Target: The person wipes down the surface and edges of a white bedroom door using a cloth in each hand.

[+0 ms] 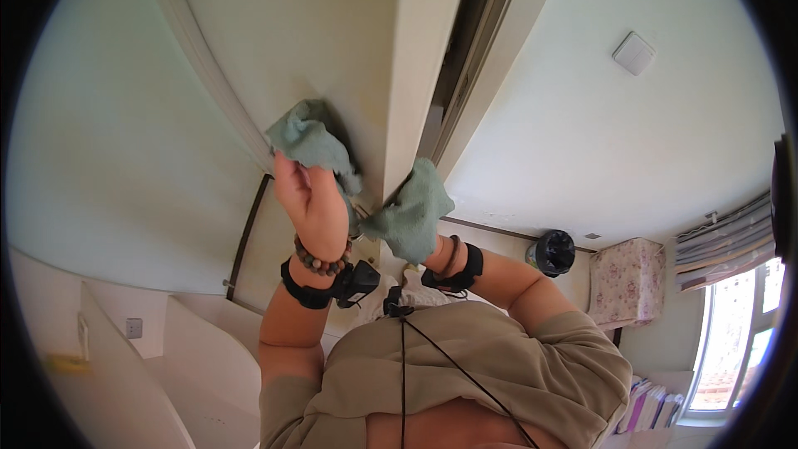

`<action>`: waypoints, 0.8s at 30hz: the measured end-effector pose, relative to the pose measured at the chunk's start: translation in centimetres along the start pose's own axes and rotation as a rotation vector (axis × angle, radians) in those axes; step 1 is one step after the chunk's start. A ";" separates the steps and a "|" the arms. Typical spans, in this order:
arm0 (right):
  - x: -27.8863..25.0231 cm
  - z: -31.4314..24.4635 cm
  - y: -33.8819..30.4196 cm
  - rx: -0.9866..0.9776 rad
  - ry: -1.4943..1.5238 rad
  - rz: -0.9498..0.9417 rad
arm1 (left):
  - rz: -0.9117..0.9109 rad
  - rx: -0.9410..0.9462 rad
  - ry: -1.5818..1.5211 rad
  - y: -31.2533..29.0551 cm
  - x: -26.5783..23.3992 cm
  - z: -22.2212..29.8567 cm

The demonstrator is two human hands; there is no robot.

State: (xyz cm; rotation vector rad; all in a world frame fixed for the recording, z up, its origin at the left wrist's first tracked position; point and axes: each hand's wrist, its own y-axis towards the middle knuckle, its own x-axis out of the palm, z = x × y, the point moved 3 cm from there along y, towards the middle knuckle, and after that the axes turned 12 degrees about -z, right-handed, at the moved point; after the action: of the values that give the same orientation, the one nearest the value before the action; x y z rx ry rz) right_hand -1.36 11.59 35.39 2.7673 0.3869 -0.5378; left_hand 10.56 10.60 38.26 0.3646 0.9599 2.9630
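Note:
My left hand (pixel 309 199) is raised, its fingers closed in a crumpled grey-green cloth (pixel 309 137) that rests against the face of a cream door (pixel 291 25). Beside the door's edge (pixel 407 91), my right hand (pixel 435 256) is up inside grey-green cloth too, which wraps over it and hides the fingers. The cloth at the right hand reaches across toward my left wrist; whether both parts are one piece, I cannot tell. Bead bracelets and black straps circle my wrists, and a small black device sits on the left strap.
Right of the door edge is a dark gap along the frame (pixel 474 58), then a pale wall with a white switch (pixel 634 52). A black-lined bin (pixel 554 252) and a floral-covered box (pixel 629 283) stand at the right, near a window (pixel 740 333). White curved panels (pixel 208 357) rise at lower left.

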 end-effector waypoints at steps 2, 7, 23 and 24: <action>2.8 5.4 -1.8 -0.155 0.359 0.082 | -0.015 0.092 0.139 -1.6 0.1 -0.5; 3.1 -0.7 -1.3 -0.545 0.247 -0.202 | 0.077 0.095 0.238 -6.5 -3.6 1.9; 8.8 -10.7 6.4 -1.249 0.177 -0.034 | 0.637 0.233 0.884 -10.0 -7.9 8.8; 8.6 -12.0 6.5 -1.322 0.181 0.129 | 0.717 0.211 0.991 -10.6 -9.0 9.1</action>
State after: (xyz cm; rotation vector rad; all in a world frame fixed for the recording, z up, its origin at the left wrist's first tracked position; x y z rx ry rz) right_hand 12.18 11.37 44.12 1.5279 0.3888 0.0569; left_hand 20.64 23.82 37.32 -1.1244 1.4205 3.6977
